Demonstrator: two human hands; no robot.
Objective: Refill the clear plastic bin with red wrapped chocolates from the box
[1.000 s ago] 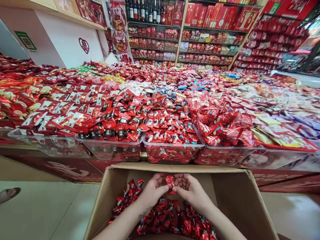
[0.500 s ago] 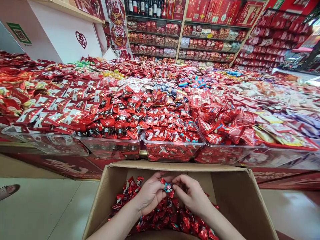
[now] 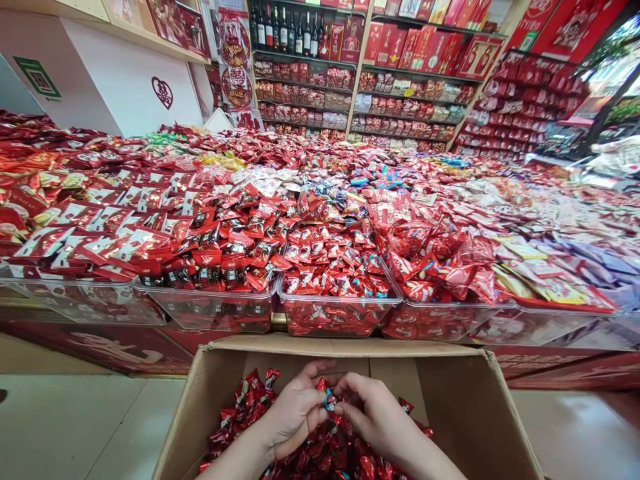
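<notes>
Between my two hands is a red wrapped candy (image 3: 329,400) with a blue patch on its wrapper. My left hand (image 3: 295,410) pinches it from the left with thumb and finger. From the right, my right hand (image 3: 367,407) has its thumb and fingertips closed on the candy's other side. Both hands are inside an open cardboard box (image 3: 465,407), above a heap of similar red wrapped candies (image 3: 245,407). My hands and forearms cover part of this heap.
Beyond the box stand clear plastic bins (image 3: 340,320) heaped with red candies (image 3: 330,257). Dark-and-red packets (image 3: 220,267) fill the bin to its left. Shelves with bottles (image 3: 285,30) and red boxes (image 3: 415,50) line the back. Tiled floor (image 3: 120,420) shows on both sides.
The view has tilted up a little and shifted, so the box sits lower. My hands still hold the candy between them, and my right-hand fingers have drawn closer around it.
</notes>
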